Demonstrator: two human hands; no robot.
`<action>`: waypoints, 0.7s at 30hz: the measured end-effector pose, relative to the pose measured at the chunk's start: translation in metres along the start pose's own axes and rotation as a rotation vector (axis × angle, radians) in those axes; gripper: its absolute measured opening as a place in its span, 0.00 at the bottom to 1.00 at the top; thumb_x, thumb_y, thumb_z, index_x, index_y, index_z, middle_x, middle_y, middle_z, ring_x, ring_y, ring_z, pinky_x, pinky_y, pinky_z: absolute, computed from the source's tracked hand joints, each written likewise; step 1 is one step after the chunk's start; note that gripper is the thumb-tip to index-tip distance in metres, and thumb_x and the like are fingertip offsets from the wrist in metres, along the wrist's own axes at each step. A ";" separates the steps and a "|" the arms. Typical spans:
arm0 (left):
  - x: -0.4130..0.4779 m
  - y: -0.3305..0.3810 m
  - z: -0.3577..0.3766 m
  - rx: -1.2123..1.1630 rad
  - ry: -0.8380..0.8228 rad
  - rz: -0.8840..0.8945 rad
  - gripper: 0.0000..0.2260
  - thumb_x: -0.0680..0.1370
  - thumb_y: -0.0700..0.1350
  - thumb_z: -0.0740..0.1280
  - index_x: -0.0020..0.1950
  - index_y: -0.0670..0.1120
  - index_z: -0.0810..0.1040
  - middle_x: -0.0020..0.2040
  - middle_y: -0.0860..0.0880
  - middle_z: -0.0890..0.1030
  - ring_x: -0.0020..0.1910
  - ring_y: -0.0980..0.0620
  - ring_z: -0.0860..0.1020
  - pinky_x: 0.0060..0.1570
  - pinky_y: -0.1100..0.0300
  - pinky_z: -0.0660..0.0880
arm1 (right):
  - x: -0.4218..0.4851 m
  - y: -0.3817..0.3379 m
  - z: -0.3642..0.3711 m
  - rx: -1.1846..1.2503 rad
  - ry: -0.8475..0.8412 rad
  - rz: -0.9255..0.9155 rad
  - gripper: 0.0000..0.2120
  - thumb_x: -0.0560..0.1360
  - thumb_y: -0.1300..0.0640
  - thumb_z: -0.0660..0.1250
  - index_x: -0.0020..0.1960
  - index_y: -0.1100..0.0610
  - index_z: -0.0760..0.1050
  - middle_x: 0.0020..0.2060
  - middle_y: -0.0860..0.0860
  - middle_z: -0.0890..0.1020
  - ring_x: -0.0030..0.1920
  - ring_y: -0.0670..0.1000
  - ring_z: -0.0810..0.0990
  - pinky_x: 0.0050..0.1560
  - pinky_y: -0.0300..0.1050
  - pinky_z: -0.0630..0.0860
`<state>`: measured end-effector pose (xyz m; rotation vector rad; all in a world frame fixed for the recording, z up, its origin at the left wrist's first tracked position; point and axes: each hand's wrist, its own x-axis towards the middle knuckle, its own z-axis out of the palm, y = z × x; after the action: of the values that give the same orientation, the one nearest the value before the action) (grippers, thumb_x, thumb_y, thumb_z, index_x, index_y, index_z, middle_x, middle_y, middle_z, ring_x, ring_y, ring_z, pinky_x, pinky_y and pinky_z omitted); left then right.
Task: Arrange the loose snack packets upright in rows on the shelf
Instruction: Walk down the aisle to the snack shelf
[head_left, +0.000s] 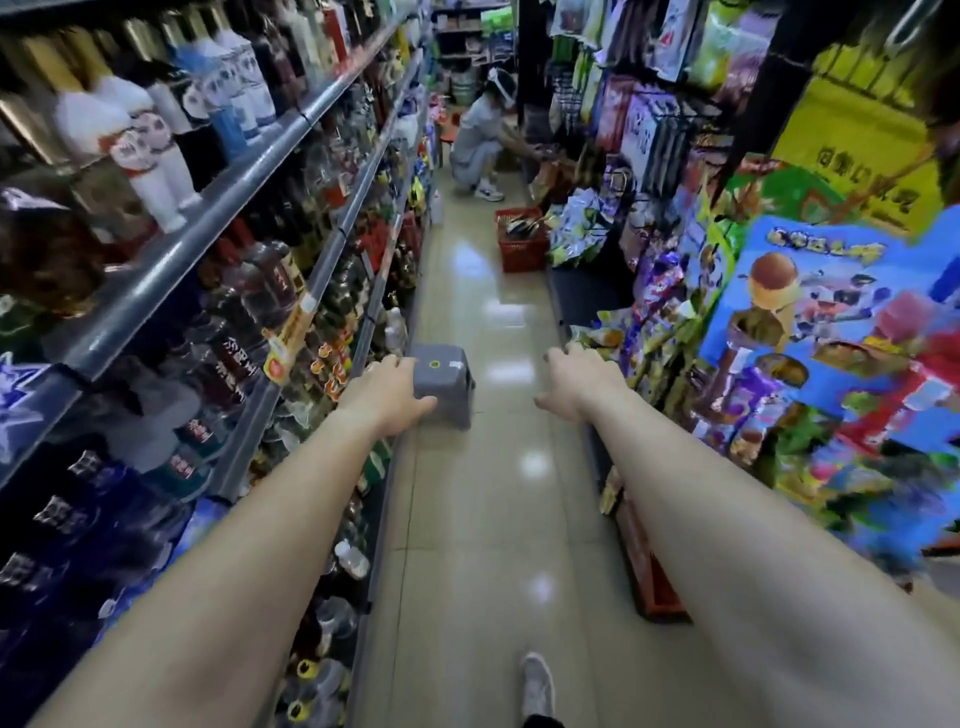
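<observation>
I look down a shop aisle with both arms stretched forward. My left hand (387, 395) hovers in front of a grey plastic stool (444, 382) on the floor, fingers apart, holding nothing. My right hand (574, 384) is out over the aisle beside the right shelving, fingers spread and empty. Loose snack packets (582, 228) lie heaped on the lower right shelf farther along. More colourful packets (660, 312) crowd the right shelf near my right hand. The picture is blurred.
Bottle shelves (208, 249) line the left side. A red basket (522, 239) stands on the floor by the right shelf. A person (483, 140) crouches at the far end of the aisle. My shoe (537, 683) shows at the bottom. A red crate (654, 571) sits low right.
</observation>
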<state>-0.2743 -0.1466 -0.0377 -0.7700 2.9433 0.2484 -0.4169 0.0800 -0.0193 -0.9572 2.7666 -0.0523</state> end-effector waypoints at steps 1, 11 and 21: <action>0.022 0.001 -0.004 -0.016 -0.012 -0.015 0.34 0.74 0.63 0.63 0.74 0.48 0.62 0.70 0.45 0.69 0.66 0.43 0.70 0.60 0.45 0.73 | 0.022 0.003 -0.007 -0.002 -0.013 -0.001 0.30 0.73 0.42 0.66 0.70 0.55 0.67 0.65 0.58 0.70 0.66 0.61 0.70 0.59 0.58 0.70; 0.228 -0.019 -0.037 -0.050 -0.035 -0.022 0.35 0.74 0.63 0.63 0.75 0.46 0.62 0.75 0.44 0.63 0.68 0.43 0.70 0.59 0.47 0.74 | 0.241 0.001 -0.055 -0.014 -0.051 -0.019 0.30 0.72 0.42 0.65 0.70 0.54 0.67 0.66 0.57 0.70 0.64 0.61 0.70 0.58 0.58 0.70; 0.446 -0.091 -0.050 -0.062 -0.115 0.027 0.33 0.74 0.62 0.63 0.73 0.45 0.65 0.70 0.43 0.68 0.68 0.40 0.68 0.61 0.45 0.71 | 0.445 -0.028 -0.074 -0.039 -0.081 0.043 0.31 0.73 0.42 0.66 0.72 0.53 0.66 0.67 0.57 0.69 0.66 0.61 0.69 0.61 0.59 0.71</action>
<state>-0.6190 -0.4470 -0.0576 -0.6994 2.8512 0.3748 -0.7567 -0.2178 -0.0278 -0.8891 2.7221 0.0466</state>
